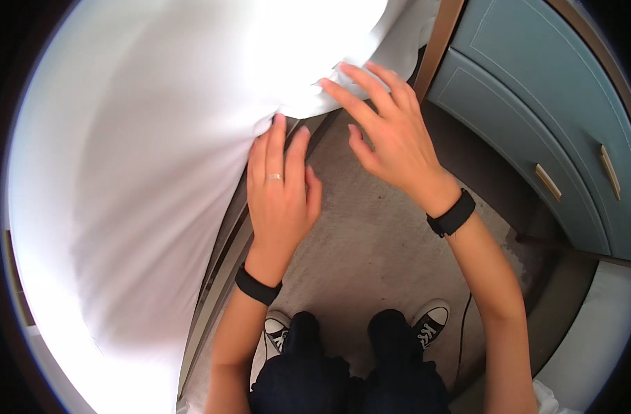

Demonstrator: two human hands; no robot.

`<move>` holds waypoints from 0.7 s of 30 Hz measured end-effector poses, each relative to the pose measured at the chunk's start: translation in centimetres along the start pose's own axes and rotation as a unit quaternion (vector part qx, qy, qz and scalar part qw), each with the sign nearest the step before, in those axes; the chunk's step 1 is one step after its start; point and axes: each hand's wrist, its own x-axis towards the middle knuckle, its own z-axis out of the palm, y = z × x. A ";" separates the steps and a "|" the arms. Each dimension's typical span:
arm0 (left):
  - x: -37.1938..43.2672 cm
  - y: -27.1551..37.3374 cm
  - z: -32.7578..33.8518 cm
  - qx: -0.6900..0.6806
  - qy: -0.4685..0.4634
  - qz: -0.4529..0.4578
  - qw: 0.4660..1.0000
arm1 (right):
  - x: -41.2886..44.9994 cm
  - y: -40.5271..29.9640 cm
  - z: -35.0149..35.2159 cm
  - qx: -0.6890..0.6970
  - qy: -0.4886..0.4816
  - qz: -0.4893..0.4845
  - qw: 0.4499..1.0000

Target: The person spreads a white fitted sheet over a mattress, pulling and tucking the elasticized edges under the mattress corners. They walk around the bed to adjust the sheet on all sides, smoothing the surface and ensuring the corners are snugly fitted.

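Note:
A large white sheet lies over what looks like a bed, with creases running towards its near edge. My left hand, wearing a ring, has its fingertips at the bunched edge of the sheet; whether they pinch it cannot be told. Higher up and to the right, my right hand is spread over the sheet's overhanging edge, fingertips at or just above a small fold, thumb apart. Bright glare washes out the fabric near these fingers. A dark frame edge shows below the sheet.
At the right stands a blue-green drawer cabinet with light metal handles. Below it at the lower right is a pale upholstered piece. A thin cable runs across the grey floor near my right shoe.

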 end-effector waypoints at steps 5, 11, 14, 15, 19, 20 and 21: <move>1.3 1.0 2.2 0.059 -0.004 -0.027 0.998 | 0.6 0.4 1.9 0.126 -0.046 -0.007 0.991; 3.9 1.7 6.4 0.252 0.035 -0.002 0.967 | 3.6 -0.4 3.1 -0.132 -0.111 0.074 0.982; 4.4 1.3 6.4 0.332 0.045 -0.026 0.942 | 3.0 1.1 3.7 -0.016 -0.038 0.036 0.999; 4.5 1.5 6.1 0.332 0.048 -0.023 0.942 | 2.9 1.8 3.6 -0.018 -0.036 0.037 0.999; 4.4 2.0 4.6 0.206 0.003 -0.054 0.977 | 2.4 1.9 2.3 0.069 -0.013 0.017 0.997; 4.2 1.9 4.3 0.159 -0.007 -0.060 0.985 | 2.1 2.0 2.1 0.053 -0.050 0.041 0.997; 4.1 1.7 4.1 0.161 -0.007 -0.061 0.985 | 2.2 1.9 1.8 0.037 -0.086 0.066 0.993</move>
